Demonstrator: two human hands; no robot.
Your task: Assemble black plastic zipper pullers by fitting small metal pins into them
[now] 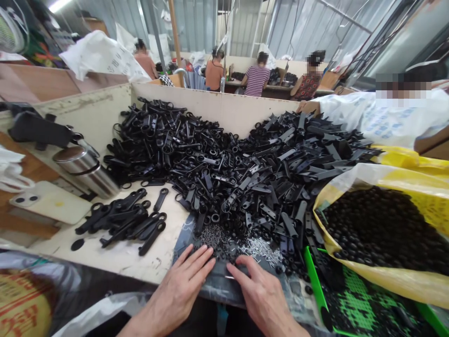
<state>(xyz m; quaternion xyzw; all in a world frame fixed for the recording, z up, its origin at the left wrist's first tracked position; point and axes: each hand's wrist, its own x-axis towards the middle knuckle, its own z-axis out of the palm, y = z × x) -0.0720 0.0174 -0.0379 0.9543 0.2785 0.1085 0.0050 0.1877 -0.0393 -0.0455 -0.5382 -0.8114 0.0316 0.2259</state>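
My left hand [178, 285] rests with its fingers apart on a worn dark blue-grey mat [187, 243], just below a patch of small metal pins [212, 236]. My right hand [259, 295] lies close by on the same mat, fingers slightly curved. It holds nothing I can see, and a single silvery pin [229, 277] lies beside its thumb. More pins [261, 250] are scattered to the right. Above both hands spreads a big heap of black plastic strap-like parts [224, 173] with ring ends. A smaller bunch of similar parts [122, 220] lies apart on the pale bench to the left.
A yellow-and-white sack of small round black parts [379, 229] sits at the right, above a green-rimmed crate [358, 304]. A steel flask [86, 171] and a phone [49, 202] lie at the left. A pale board [210, 105] backs the heap; several co-workers sit beyond.
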